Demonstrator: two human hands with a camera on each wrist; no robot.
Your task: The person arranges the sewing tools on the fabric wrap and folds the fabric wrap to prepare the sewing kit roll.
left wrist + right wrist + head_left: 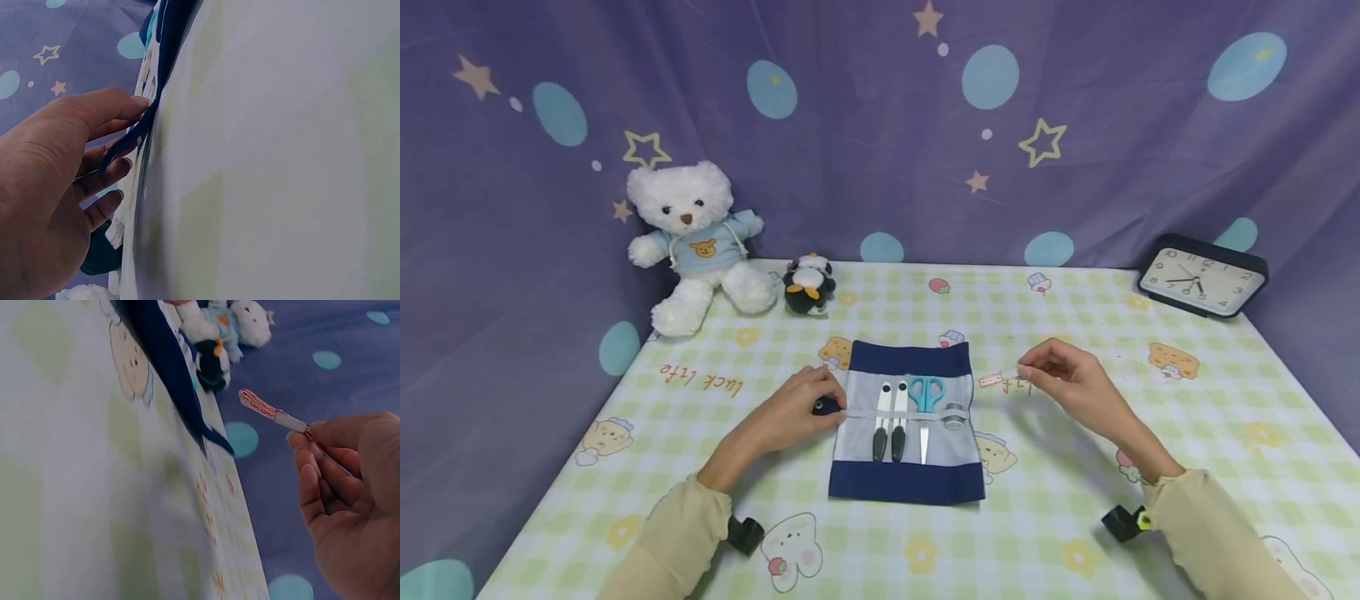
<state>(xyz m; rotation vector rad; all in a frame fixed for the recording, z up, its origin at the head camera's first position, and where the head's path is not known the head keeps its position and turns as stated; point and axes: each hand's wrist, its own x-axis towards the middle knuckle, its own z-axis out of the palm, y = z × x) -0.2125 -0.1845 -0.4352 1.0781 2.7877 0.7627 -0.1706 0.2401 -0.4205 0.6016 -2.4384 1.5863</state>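
The left arm [730, 458] and right arm [1147, 448] reach forward; the left grip [796, 408] pinches between thumb [119, 105] and fingers [103, 178]; the right grip [1078, 385], raised, pinches likewise, fingers bent.

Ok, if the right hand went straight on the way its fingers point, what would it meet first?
Likely the cloth organizer, at its right side, with the small held bundle leading. The right hand looks raised, so it may pass above.

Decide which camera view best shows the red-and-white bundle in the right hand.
The right wrist view: the bundle, pinched by the right hand, looks largest, its looped end and pale band clear. The head view shows it small; the left wrist view, not at all.
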